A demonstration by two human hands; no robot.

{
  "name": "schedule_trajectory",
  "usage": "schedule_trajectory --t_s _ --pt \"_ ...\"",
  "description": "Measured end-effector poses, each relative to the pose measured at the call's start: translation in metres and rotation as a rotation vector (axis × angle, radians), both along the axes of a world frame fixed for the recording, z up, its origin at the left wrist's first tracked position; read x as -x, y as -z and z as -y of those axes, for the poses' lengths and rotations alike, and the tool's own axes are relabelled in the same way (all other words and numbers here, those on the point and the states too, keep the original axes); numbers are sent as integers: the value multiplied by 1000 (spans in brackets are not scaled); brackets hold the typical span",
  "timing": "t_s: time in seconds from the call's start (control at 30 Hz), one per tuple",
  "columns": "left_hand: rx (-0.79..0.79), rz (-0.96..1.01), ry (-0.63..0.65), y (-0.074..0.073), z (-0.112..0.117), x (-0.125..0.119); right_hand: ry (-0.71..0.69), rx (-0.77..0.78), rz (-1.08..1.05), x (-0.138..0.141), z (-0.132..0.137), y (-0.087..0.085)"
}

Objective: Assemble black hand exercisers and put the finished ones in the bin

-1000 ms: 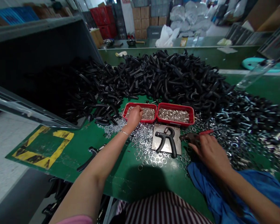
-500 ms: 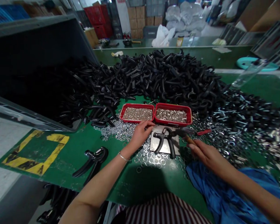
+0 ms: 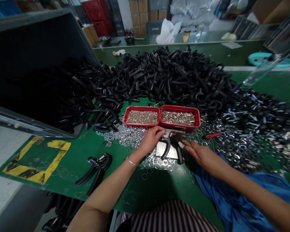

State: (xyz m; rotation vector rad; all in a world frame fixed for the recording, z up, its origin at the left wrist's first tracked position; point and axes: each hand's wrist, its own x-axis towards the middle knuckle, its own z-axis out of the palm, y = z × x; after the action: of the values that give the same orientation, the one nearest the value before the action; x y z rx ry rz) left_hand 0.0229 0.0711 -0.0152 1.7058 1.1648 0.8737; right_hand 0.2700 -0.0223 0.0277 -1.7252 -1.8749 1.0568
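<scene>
A black hand grip strengthener [image 3: 166, 149] with a coil spring lies on a small metal plate [image 3: 172, 152] on the green table. My left hand [image 3: 152, 140] is closed in a pinch at its upper left; what the fingertips hold is too small to make out. With my right hand [image 3: 204, 157] I grip the wooden handle of a hammer [image 3: 186, 143]. The hammer's head is blurred and covers the strengthener's upper right part. Another hand grip strengthener [image 3: 100, 166] rests to the left of my left forearm.
Two red trays [image 3: 159, 117] of small metal pins stand behind the plate. Loose washers [image 3: 120, 133] surround it. A heap of black handles [image 3: 164, 74] spreads behind, beside a tipped grey crate [image 3: 83, 42]. A red-handled tool [image 3: 212, 135] and blue cloth [image 3: 256, 190] lie right.
The hammer has swung down and left onto the strengthener's upper right, with my right hand following. My left fingertips have shifted right, closer to the strengthener. The view has shifted slightly.
</scene>
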Motion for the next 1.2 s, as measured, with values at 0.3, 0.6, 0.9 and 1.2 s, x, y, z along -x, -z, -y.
schedule_trajectory --t_s 0.3,0.6,0.9,1.2 --pt "-178 -305 64 10 -17 -45 308 346 -501 -21 12 20" --pt "-153 -312 87 14 -21 -46 419 356 -716 -30 20 36" --pt "-668 -730 245 21 -16 -47 243 301 -575 -32 20 21" --pt "-557 -578 104 13 21 -33 -16 -121 1 -27 -13 -22"
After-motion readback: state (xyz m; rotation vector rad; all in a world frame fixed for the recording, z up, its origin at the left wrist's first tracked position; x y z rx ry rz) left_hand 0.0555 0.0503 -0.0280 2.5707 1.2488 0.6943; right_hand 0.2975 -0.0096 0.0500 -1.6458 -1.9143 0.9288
